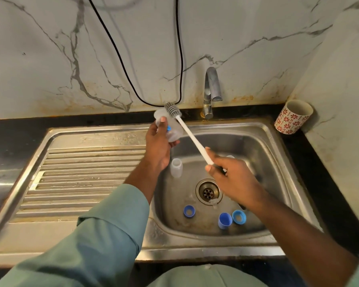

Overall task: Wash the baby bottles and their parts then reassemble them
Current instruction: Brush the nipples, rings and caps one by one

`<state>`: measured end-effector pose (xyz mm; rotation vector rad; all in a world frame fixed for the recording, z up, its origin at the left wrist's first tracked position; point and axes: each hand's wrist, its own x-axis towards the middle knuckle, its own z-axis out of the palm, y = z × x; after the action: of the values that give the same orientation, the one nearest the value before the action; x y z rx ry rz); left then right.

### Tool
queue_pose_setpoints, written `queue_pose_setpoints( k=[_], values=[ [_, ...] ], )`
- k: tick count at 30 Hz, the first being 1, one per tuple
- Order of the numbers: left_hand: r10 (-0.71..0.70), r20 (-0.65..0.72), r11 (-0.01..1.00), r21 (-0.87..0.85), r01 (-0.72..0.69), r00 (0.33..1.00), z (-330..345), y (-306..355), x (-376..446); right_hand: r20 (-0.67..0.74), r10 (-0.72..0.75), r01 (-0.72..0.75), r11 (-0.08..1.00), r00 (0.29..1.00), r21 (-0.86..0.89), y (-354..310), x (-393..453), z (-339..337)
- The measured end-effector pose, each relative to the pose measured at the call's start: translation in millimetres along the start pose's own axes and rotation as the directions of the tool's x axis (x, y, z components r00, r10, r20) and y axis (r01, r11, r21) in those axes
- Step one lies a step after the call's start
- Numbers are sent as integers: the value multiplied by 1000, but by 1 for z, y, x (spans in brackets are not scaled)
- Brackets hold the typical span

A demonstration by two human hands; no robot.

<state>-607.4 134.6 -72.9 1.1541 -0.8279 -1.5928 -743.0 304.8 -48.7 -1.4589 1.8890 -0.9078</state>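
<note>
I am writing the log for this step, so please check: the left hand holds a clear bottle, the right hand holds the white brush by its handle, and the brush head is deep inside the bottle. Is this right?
Not quite. In the head view the brush head lies outside the bottle, against its rim, not deep inside. The rest stands: the left hand holds the clear bottle and the right hand holds the white brush by its handle.

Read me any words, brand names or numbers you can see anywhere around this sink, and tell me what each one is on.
No readable text in this view.
Mug: only a red flower pattern, no words.
Bottle in the left hand: blue mark, too blurred to read.
Sink steel behind the drainboard: faint embossing, illegible.
</note>
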Motion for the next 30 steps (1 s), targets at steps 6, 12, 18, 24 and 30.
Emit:
queue_pose_setpoints(
  k=[6,12,18,24,30],
  values=[
    [-74,-87,994,-87,66,993,1,7,4,44,-71,73,996,997,-50,0,-7,8],
    [-52,-171,986,-168,23,984,-6,15,14,74,-112,115,992,991,-44,-7,-12,3],
    [-130,-114,973,-207,104,985,1,5,6,49,-45,49,995,998,-87,-10,6,2],
    [-114,-102,978,-184,94,988,-4,2,-1,42,-9,9,1000,999,-1,-3,-1,7],
    [-130,-239,986,-137,100,962,-2,19,5,129,-13,16,1000,992,-23,-4,-10,6]
  ],
)
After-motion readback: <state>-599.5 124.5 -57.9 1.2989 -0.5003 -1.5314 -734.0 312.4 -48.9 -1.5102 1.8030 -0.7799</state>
